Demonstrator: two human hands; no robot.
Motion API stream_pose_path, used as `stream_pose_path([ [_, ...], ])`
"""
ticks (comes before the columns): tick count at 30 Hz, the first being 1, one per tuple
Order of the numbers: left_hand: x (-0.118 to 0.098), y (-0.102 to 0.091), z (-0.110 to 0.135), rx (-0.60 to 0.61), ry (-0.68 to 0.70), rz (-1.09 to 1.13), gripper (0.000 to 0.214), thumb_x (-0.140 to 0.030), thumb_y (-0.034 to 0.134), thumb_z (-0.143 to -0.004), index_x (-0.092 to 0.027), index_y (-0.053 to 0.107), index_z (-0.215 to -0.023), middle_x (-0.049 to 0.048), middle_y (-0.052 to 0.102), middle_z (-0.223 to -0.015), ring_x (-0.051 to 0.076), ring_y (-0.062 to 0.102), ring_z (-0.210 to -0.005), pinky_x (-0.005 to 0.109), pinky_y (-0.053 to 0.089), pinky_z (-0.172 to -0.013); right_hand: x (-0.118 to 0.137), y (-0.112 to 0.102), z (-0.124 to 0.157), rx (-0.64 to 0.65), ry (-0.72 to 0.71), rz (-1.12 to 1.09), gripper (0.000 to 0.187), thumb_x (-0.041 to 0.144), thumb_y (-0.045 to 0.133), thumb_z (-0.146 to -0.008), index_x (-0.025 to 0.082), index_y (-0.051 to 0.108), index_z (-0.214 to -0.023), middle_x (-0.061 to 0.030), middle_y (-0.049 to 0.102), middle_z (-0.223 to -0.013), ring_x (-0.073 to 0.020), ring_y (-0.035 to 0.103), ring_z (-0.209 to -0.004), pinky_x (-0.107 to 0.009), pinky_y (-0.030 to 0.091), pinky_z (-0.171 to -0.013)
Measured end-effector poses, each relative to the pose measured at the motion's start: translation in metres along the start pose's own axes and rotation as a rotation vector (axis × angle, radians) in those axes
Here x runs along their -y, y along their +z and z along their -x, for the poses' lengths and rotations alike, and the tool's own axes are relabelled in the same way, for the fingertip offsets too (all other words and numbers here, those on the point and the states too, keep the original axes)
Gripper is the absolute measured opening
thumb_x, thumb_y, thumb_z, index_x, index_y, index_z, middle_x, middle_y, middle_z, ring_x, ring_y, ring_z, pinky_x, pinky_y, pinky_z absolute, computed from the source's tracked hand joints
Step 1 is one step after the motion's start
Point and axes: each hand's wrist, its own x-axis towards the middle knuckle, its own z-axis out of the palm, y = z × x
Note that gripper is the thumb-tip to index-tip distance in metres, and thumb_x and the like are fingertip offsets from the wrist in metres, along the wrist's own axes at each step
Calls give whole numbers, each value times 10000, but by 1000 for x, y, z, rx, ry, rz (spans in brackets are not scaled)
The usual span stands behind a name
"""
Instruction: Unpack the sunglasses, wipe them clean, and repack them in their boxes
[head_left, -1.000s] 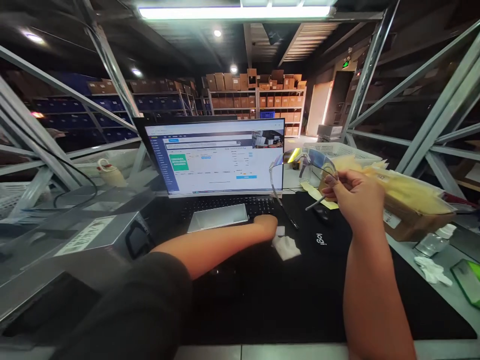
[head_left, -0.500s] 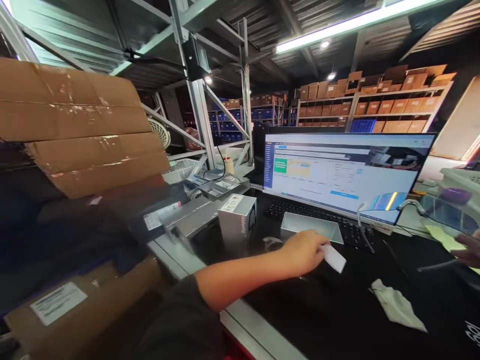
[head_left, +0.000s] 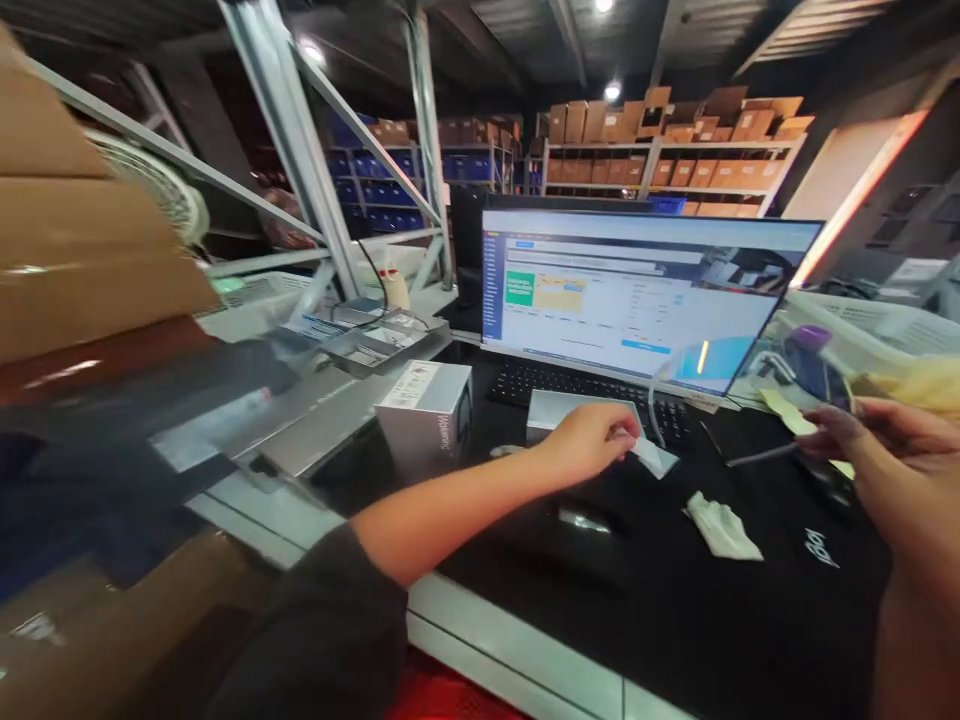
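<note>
Glasses with coloured, shiny lenses (head_left: 821, 375) are hanging in the air at the right side, partly in front of the lower right corner of the monitor (head_left: 600, 285). The right hand (head_left: 874, 435) is holding them in a pinch, with its thumb and fingers pressing together. One temple arm is reaching down in front of the keyboard (head_left: 525, 384); the other is pointing leftward from near the fingers.

The left hand (head_left: 596, 440) is staying almost closed, its fingers curling, and it is gripping one end of a pale flat piece (head_left: 657, 460) over the black mat (head_left: 645, 620). What material this piece is, I cannot tell. Just behind this hand, an open grey box (head_left: 570, 408) is lying before the keyboard; whether they are touching is not clear.

A crumpled white cloth (head_left: 724, 527) is lying on the mat, between the two hands but nearer to the wearer. A taller grey box (head_left: 427, 410), with a label on its top, is standing upright to the left, apart from the left hand.
</note>
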Motion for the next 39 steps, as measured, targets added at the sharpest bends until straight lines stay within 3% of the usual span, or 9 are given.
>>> stream_pose_path([
  [5,-17,26,-52,284,104,116,399,-129,750,-738,-197,665,-1123,21,733,-1035,140,687,-841,232,494,-757,-5,-9,-8,-113,80,-80,282,520,770,-734,288,735,-891,-82,731,-704,-292,722,-659,-338,455,-473],
  [9,-12,31,-68,190,41,108,329,-267,809,-705,-154,683,-988,64,723,-1003,192,668,-824,282,486,-714,-22,-9,-18,-38,56,-92,273,504,740,-767,250,716,-865,-58,726,-680,-262,728,-624,-323,496,-505],
  [12,-4,25,-65,34,-32,135,290,-427,735,-793,-152,652,-831,35,670,-765,186,630,-708,287,456,-635,-23,-5,-19,-41,-4,-89,254,478,704,-808,228,707,-854,-44,734,-696,-230,739,-622,-299,530,-549],
  [16,-3,9,-52,-117,-24,258,367,-475,676,-850,-176,599,-1048,-7,636,-770,129,591,-615,250,438,-576,-12,3,-11,40,-61,-84,219,438,688,-822,222,695,-859,-17,741,-695,-203,739,-613,-269,538,-567],
  [22,-21,3,-34,-100,73,579,419,-539,454,-974,-149,595,-914,27,661,-710,127,657,-599,264,545,-607,0,18,6,261,-220,73,195,405,655,-795,226,718,-749,12,732,-709,-209,718,-685,-285,505,-638],
  [24,-23,3,-28,-84,101,781,459,-588,521,-935,-141,616,-969,54,702,-787,145,696,-664,276,569,-639,3,23,9,305,-234,96,238,428,685,-764,211,703,-667,22,681,-616,-184,657,-608,-269,458,-586],
  [27,-19,-3,-19,14,85,1008,478,-561,736,-798,-115,672,-958,87,742,-847,186,732,-727,317,590,-701,5,32,10,417,-30,-135,257,449,794,-700,197,742,-707,8,708,-648,-159,633,-596,-238,464,-547],
  [33,-3,-30,-10,-25,36,651,299,-411,749,-807,-144,777,-939,82,774,-975,224,712,-956,362,544,-897,-7,55,8,612,396,-736,303,424,939,-580,226,754,-715,-34,786,-863,-148,741,-754,-202,610,-676],
  [39,17,-35,1,109,-77,19,371,-379,657,-876,-156,692,-1171,80,758,-1065,209,699,-914,303,526,-782,-13,55,3,517,376,-750,316,409,933,-605,233,801,-833,-28,785,-839,-149,749,-753,-213,638,-697],
])
